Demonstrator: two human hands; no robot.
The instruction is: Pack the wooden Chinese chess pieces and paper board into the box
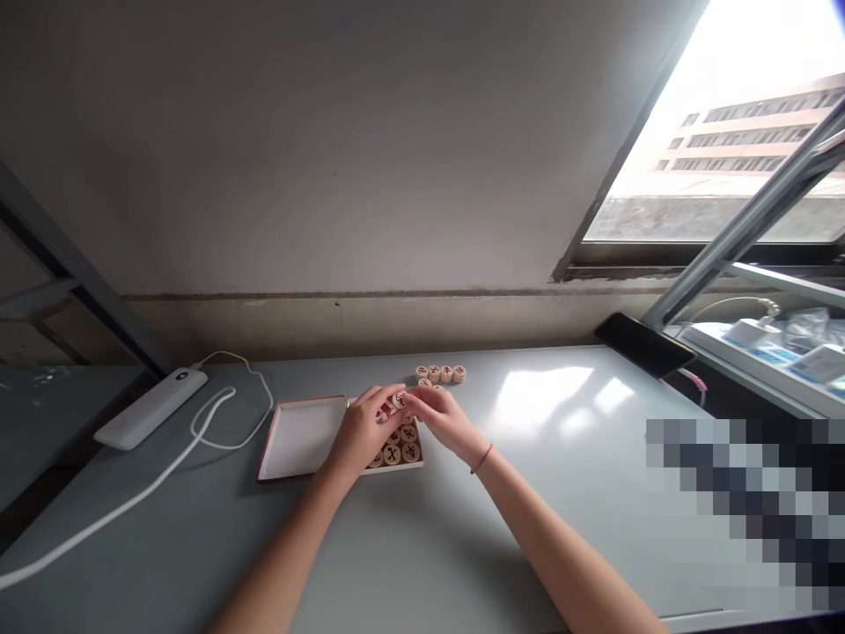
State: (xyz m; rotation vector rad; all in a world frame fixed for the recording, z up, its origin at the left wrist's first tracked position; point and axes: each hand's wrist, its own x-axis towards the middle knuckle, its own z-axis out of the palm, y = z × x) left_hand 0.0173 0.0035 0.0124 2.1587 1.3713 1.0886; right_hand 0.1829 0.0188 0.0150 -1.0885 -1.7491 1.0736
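My left hand (pixel 362 430) and my right hand (pixel 450 424) meet over an open box (pixel 396 468) of round wooden Chinese chess pieces. Between their fingertips is a chess piece (pixel 399 400) with a red character, raised above the box. Both hands are closed, fingers bent around that piece. Rows of dark-marked pieces (pixel 392 454) lie in the near part of the box; my hands hide much of the rest. Just behind my right hand, a short row of red-marked pieces (pixel 447 372) sits on the table, with a couple more in front, partly covered.
The box's white-lined lid (pixel 304 433) lies open to the left. Farther left are a white power bank (pixel 153 407) and a looping white cable (pixel 158 480). A black phone (pixel 643 343) leans at the back right, near a shelf (pixel 779 352) with white items. A wall (pixel 330 176) stands behind the table.
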